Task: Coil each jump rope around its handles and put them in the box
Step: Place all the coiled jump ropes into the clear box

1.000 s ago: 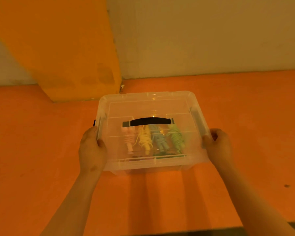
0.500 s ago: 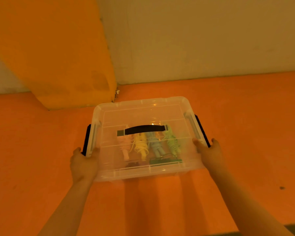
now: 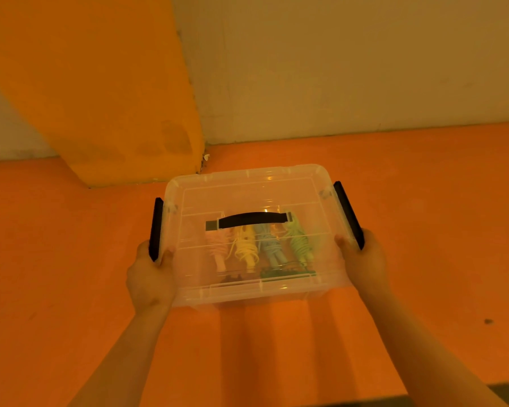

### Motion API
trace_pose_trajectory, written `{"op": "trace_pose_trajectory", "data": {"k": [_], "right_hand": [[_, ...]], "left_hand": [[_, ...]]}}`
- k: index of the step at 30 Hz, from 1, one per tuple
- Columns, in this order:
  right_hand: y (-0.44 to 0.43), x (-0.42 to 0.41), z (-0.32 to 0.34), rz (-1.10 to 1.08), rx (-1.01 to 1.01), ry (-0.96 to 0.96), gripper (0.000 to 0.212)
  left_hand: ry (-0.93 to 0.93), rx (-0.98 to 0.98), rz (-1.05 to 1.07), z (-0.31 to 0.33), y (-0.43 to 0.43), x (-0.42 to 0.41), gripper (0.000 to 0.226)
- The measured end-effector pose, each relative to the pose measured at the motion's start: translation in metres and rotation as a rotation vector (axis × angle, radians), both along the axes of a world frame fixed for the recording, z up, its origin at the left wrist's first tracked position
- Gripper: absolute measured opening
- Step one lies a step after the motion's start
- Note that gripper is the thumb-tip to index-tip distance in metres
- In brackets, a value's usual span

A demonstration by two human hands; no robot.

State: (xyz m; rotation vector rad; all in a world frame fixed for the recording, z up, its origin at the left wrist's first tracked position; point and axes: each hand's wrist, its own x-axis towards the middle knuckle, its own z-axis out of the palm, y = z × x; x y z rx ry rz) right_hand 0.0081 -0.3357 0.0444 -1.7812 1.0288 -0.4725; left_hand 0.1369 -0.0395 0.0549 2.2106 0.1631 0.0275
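A clear plastic box (image 3: 247,189) with its lid on and a black carry handle (image 3: 252,220) sits on the orange floor. Through the lid I see several coiled jump ropes side by side: pink (image 3: 216,248), yellow (image 3: 246,249), blue (image 3: 271,248) and green (image 3: 300,245). My left hand (image 3: 150,277) grips the black left side latch (image 3: 155,227), which is swung outward. My right hand (image 3: 365,259) grips the black right side latch (image 3: 348,212), also swung outward.
An orange pillar (image 3: 115,113) stands behind the box to the left, against a pale wall (image 3: 350,69). Orange floor (image 3: 423,201) spreads all round. A small dark speck (image 3: 487,321) lies on the floor at the right.
Both hands slid toward the near corners of the box and the black side latches have swung outward from the lid. The box sits slightly lower in view.
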Motion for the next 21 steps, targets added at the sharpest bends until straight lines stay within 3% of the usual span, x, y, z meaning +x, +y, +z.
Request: {"op": "trace_pose_trajectory", "data": {"k": [10, 16, 21], "right_hand": [[0.003, -0.001, 0.004, 0.031, -0.058, 0.011, 0.032], [-0.019, 0.009, 0.021, 0.235, 0.130, 0.063, 0.052], [-0.024, 0.019, 0.028, 0.242, 0.239, 0.049, 0.063]], "left_hand": [[-0.047, 0.060, -0.031, -0.003, 0.000, 0.002, 0.033], [0.178, -0.330, -0.090, -0.001, 0.011, 0.021, 0.056], [0.262, -0.412, -0.207, 0.003, 0.013, 0.028, 0.066]]}}
